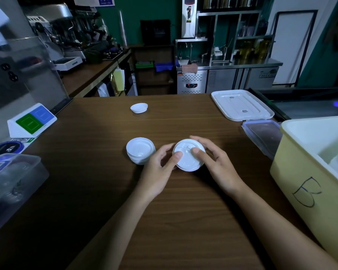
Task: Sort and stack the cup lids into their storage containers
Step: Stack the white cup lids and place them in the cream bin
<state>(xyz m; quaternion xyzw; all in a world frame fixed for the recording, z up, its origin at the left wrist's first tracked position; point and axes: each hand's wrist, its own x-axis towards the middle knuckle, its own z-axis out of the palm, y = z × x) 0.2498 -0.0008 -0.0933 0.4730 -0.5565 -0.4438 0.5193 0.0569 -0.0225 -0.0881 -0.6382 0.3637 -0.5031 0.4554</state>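
While a small stack of white cup lids (188, 158) is held between both hands, the left hand (160, 168) and the right hand (215, 162) are closed around its edges, with both thumbs pressed on top, just above the brown table (183, 221). For the step to be done well, the lids should be squeezed gently and lined up until the edges match, so none are bent. Another lid stack (140, 151) is seen just beside the left hand, one lone lid (139, 108) is seen far back, and the yellow bin marked B (300, 182) is waiting on the right.
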